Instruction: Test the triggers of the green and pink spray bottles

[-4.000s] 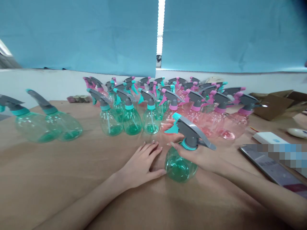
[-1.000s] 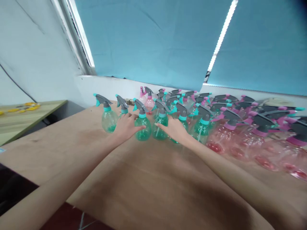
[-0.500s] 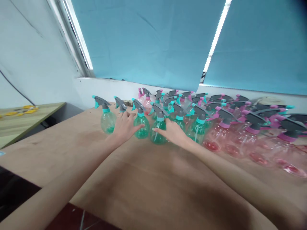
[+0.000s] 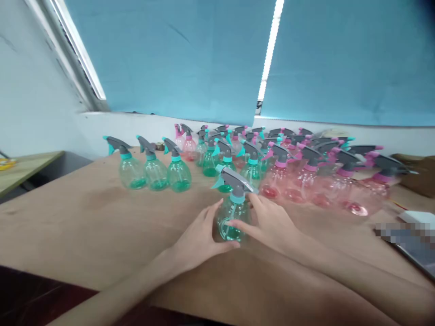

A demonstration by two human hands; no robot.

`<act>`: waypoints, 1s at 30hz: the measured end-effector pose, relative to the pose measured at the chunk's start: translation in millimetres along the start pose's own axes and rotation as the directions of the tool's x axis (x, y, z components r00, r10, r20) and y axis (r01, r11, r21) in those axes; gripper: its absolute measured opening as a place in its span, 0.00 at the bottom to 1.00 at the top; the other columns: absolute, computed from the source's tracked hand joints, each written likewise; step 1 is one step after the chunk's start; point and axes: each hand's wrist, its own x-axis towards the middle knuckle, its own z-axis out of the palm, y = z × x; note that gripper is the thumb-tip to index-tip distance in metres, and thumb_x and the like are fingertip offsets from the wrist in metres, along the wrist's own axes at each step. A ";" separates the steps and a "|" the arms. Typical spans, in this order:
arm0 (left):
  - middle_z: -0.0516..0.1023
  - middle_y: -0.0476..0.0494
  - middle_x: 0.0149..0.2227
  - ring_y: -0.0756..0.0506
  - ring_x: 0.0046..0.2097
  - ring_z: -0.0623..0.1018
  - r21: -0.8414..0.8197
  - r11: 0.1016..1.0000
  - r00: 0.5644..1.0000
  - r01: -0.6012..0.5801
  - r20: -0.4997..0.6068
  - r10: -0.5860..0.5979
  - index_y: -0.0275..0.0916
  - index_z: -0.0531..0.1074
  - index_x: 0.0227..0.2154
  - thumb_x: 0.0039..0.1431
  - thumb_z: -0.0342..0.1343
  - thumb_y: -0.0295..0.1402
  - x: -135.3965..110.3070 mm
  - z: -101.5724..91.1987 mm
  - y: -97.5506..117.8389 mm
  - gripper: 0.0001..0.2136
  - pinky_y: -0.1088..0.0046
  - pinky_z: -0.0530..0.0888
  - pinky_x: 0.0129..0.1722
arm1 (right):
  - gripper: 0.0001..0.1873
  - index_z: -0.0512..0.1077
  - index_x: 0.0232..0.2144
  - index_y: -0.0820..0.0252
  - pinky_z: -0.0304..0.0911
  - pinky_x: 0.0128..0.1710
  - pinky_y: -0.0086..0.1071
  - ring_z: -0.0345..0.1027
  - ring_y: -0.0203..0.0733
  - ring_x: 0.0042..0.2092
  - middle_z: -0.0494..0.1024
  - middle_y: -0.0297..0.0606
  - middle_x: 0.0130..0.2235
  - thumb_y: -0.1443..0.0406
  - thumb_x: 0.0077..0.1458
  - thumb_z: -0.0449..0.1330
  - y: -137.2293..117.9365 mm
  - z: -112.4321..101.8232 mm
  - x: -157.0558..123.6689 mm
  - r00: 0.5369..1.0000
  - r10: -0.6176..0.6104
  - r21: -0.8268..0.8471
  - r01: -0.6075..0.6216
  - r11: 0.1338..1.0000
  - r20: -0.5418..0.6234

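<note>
Between my two hands is a green spray bottle (image 4: 235,210) with a grey trigger head and turquoise collar, held near me and slightly tilted. My right hand (image 4: 272,222) grips it from the right, thumb across its front and fingers behind. From the left, my left hand (image 4: 200,233) closes on the round body, its thumb low by the base. To the left stand several similar green spray bottles (image 4: 179,174) in a row. Behind the held one are more green bottles (image 4: 252,170), and pink spray bottles (image 4: 279,174) line up on the right.
A wooden table (image 4: 102,235) carries everything, its front edge toward me. At the right lie a dark flat device (image 4: 411,246), partly pixelated, and a white box (image 4: 419,218). A second table (image 4: 37,165) stands at the far left. Blue blinds (image 4: 176,59) hang behind.
My right hand has brought the green bottle out of the row toward me. My left hand has left the bottles on the left and joined it. The view has turned right.
</note>
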 end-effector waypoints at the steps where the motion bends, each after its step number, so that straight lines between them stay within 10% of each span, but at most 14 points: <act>1: 0.59 0.38 0.64 0.33 0.64 0.60 -0.070 0.997 0.999 -0.040 0.008 0.040 0.46 0.50 0.64 0.51 0.64 0.49 2.9 6.9 5.1 0.42 0.50 0.62 0.59 | 0.33 0.64 0.46 0.60 0.66 0.36 0.47 0.72 0.58 0.45 0.77 0.45 0.42 0.40 0.51 0.55 5.1 -4.1 -5.8 1.000 -0.010 0.016 0.010 1.000 -0.010; 7: 0.67 0.41 0.60 0.36 0.59 0.68 -0.319 0.940 0.987 -0.123 0.059 0.150 0.47 0.57 0.60 0.49 0.68 0.41 21.7 39.8 29.3 0.37 0.54 0.67 0.56 | 0.32 0.63 0.50 0.54 0.66 0.46 0.48 0.68 0.51 0.50 0.73 0.42 0.49 0.48 0.47 0.65 37.3 -34.8 -20.8 0.994 -0.107 0.354 0.096 0.930 0.010; 20: 0.55 0.39 0.66 0.33 0.65 0.59 -0.230 0.927 0.928 -0.297 0.158 0.337 0.49 0.49 0.64 0.49 0.67 0.47 59.7 80.0 64.1 0.44 0.48 0.59 0.61 | 0.20 0.68 0.47 0.54 0.69 0.50 0.43 0.71 0.44 0.51 0.73 0.39 0.51 0.64 0.51 0.64 66.7 -58.1 -15.3 0.999 -0.028 0.867 0.052 0.495 -0.044; 30: 0.63 0.40 0.63 0.35 0.63 0.63 -0.100 0.950 0.934 -0.297 0.175 0.310 0.46 0.56 0.60 0.48 0.66 0.51 66.6 79.2 48.4 0.40 0.54 0.62 0.60 | 0.19 0.70 0.46 0.53 0.73 0.41 0.34 0.74 0.37 0.42 0.73 0.37 0.53 0.69 0.50 0.59 72.3 -56.4 -6.9 0.996 -0.086 0.836 0.037 0.548 0.012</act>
